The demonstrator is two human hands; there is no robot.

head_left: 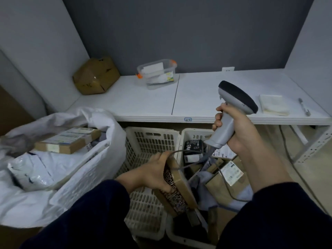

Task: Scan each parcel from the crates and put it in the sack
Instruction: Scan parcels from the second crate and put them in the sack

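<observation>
L hand point(154, 175) gripped a flat brown parcel point(179, 189) by its long edge, tilted, over the seam btw two white crates. The left crate point(152, 141) showed its mesh floor. The right crate point(194, 133) was packed w/ more parcels to the rim. R hand point(237, 133) was wrapped round the scanner point(231, 108) handle, head up, in front of the table point(197, 97) edge. Its cable point(179, 151) crossed the held parcel's top edge. The sack point(115, 133) stood just left of the left crate, mouth wide, w/ a box point(66, 141) on top inside.
</observation>
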